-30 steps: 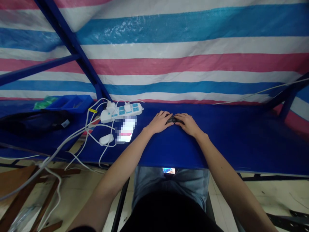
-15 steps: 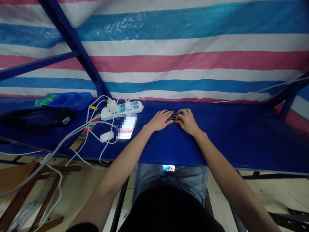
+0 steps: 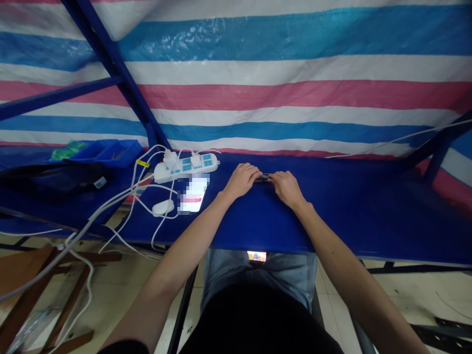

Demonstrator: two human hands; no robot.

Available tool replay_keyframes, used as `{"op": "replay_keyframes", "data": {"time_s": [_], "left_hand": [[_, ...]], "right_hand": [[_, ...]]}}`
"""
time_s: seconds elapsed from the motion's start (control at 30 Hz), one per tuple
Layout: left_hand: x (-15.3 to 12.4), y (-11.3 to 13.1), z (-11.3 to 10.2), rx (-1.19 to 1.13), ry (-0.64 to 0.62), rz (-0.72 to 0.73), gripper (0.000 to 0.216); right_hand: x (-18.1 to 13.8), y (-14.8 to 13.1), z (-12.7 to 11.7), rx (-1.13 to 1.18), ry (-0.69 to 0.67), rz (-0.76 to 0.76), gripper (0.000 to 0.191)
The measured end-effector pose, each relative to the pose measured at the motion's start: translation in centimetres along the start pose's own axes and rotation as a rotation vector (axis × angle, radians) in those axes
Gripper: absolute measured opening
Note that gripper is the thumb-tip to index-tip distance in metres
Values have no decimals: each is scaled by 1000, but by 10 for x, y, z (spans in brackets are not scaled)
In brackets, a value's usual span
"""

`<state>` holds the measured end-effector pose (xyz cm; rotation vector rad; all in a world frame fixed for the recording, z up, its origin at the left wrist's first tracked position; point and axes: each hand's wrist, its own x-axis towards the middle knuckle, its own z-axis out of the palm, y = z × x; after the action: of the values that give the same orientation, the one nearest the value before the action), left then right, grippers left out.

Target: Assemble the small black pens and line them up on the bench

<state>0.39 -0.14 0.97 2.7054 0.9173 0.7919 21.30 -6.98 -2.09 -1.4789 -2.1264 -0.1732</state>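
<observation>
Between my two hands, a small bundle of slim dark pieces (image 3: 263, 177) lies level at the middle of the blue table (image 3: 265, 221). What kind of pieces they are is too small to tell. My left hand (image 3: 241, 180) has its fingers closed on the left end of the bundle. The right end is gripped by my right hand (image 3: 287, 187), thumb and fingers pressed together. Both hands cover the ends, so only the short middle part shows.
On the left, a white power strip (image 3: 206, 163) holds plugs with tangled white cables. A lit, pixelated phone (image 3: 194, 194) and a white oval device (image 3: 162, 208) lie near it. Blue bins (image 3: 114, 151) and a dark bag (image 3: 51, 182) sit further left. A striped tarp (image 3: 276, 93) hangs behind.
My fingers, spread over several dark pieces before, have closed in on the two ends. The pieces now look bunched together in a narrower bundle.
</observation>
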Motion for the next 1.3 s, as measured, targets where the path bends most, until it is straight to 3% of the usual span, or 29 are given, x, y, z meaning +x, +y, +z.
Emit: {"op": "replay_keyframes", "data": {"time_s": [0.43, 0.77, 0.9, 1.1, 1.3], "left_hand": [[-1, -5, 3, -36, -75, -30, 56], [-3, 1, 2, 25, -150, -83, 54], [-6, 1, -1, -2, -125, -42, 52], [-13, 0, -2, -191, -76, -92, 38], [-11, 3, -6, -231, -12, -129, 26]], "right_hand": [[-1, -11, -6, -91, 95, -54, 40], [-2, -15, -9, -145, 146, -71, 35], [-3, -19, -13, -144, 149, -82, 30], [-5, -16, -12, -206, 212, -130, 30], [-4, -12, -12, -166, 190, -54, 32]]}}
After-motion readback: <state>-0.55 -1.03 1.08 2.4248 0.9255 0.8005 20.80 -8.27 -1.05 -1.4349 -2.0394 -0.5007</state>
